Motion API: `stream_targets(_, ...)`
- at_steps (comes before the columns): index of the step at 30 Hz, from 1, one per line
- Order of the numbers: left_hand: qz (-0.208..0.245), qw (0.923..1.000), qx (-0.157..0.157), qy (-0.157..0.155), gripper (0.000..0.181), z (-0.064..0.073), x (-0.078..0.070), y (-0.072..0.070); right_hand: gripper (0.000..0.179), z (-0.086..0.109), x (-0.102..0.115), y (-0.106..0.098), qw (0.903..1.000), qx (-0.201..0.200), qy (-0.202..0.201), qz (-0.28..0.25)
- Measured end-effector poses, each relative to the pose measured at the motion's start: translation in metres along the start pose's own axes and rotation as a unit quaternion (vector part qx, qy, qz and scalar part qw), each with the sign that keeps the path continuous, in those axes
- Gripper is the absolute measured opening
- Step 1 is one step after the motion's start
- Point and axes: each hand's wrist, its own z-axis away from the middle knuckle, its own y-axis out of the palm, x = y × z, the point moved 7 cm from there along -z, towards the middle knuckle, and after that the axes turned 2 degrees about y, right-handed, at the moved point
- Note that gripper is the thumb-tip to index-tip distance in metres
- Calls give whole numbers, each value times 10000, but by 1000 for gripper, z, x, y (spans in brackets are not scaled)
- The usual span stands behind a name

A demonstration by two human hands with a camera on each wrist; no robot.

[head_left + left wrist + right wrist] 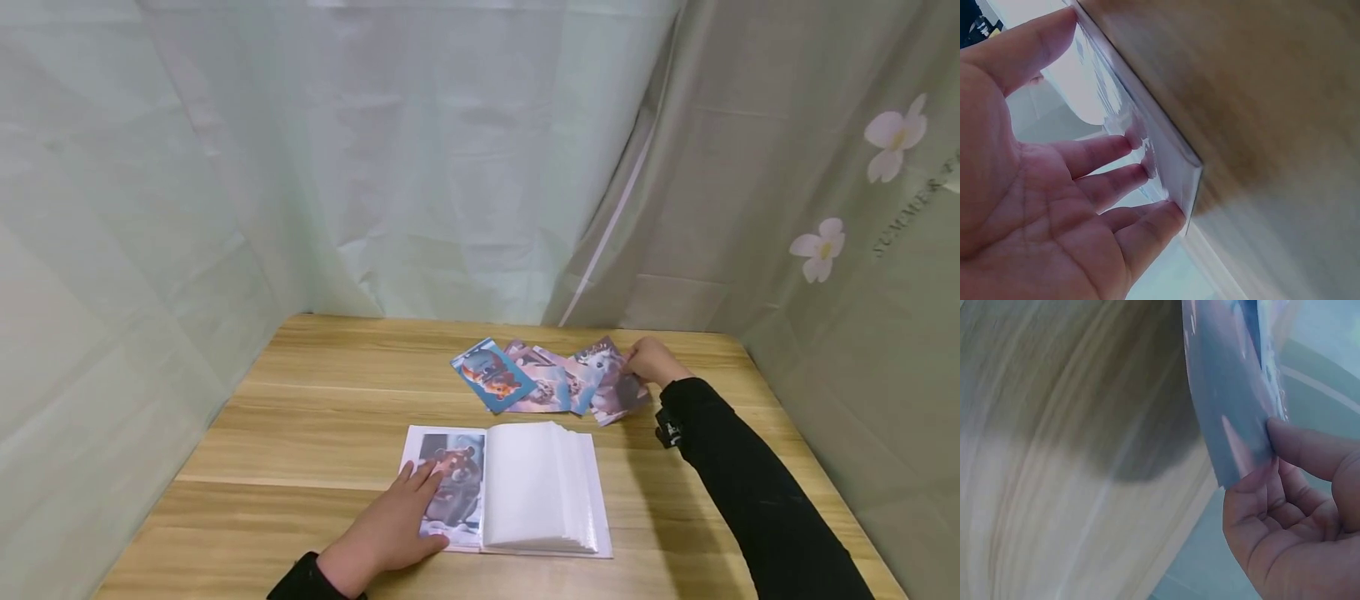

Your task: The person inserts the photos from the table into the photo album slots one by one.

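An open photo album point(536, 483) lies near the front of the table, with a bear picture point(459, 492) in its left page and blank white sleeves on the right. My left hand point(401, 517) rests with spread fingers on the left page; in the left wrist view its fingertips touch the page near the cover's edge. Behind the album, my right hand point(654, 362) pinches the edge of a picture card point(619, 392), the rightmost of a fanned group. In the right wrist view the card point(1229, 406) sits between thumb and fingers, bent slightly.
More cards overlap to the left of the held one: a blue card with an orange animal point(492, 375), a pinkish card point(543, 383) and a pale blue one point(581, 379). The wooden table point(330, 400) meets hanging curtains point(450, 167) at its back and sides.
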Motion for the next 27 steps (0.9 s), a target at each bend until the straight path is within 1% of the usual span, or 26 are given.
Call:
stream_targets(6,-5,10000,-33,48,87,0,0,0,10,5,1,-12,9999,-70,128,-62)
stream_targets(15,10,10000,-13,30,87,0,1,0,10,12,8,-26,9997,-106,62,-224)
stream_targets(21,-73,10000,-42,47,86,1,0,-2,9,18,17,-41,9996,-264,-93,-3)
stream_targets(27,-159,9999,-36,6,87,0,-1,-2,10,24,20,-54,9986,-453,-155,228)
